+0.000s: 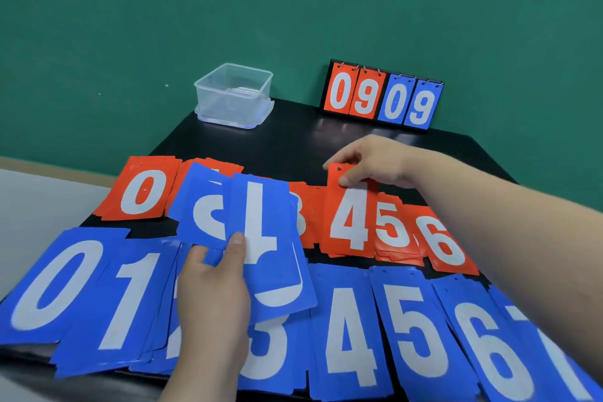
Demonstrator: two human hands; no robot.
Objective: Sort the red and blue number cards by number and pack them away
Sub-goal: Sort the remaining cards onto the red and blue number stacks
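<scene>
Red number cards lie in a far row on the black table: a red 0 (143, 188), a red 4 (350, 215), a red 5 (393, 225) and a red 6 (443, 243). Blue cards make the near row: a blue 0 (55, 284), 1 (127, 300), 4 (349, 336), 5 (414, 333), 6 (492, 349). My left hand (212, 300) holds a fan of blue cards (257, 222) above the rows, thumb on top. My right hand (368, 161) pinches the top edge of the red 4 card.
A clear plastic box (233, 95) stands on its lid at the table's far left corner. A small flip scoreboard (381, 98) reading 09 09 stands at the far edge. A green wall is behind. A pale surface borders the black table (293, 143) on the left.
</scene>
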